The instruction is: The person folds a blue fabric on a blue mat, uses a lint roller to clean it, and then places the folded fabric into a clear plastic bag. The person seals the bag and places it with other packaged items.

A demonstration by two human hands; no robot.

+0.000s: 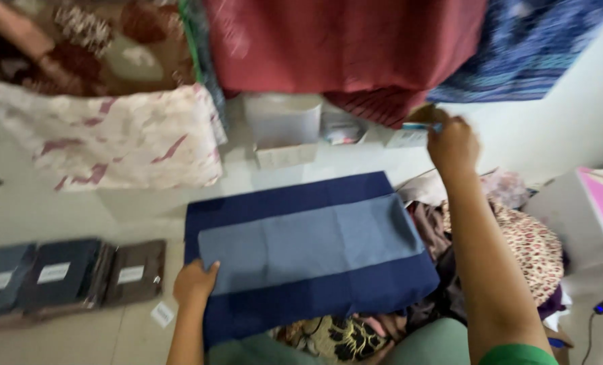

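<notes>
A pale tiled floor (pixel 58 209) fills the lower left, lit evenly. Along the top edge hang cloths: a brown patterned blanket (pixel 78 40), a white and pink sheet (pixel 112 135), a red cloth (pixel 342 40) and a blue one (pixel 531 40). A white wall (pixel 572 115) stands at right.

Folded cloth (pixel 308 253) lies right of packets (pixel 71 274).

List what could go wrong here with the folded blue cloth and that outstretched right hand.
Only the left hand pins the folded blue cloth, at one edge, so its layers may slip. The right hand reaches far toward a small box and might knock it, or drag the arm over the cloth pile.
</notes>
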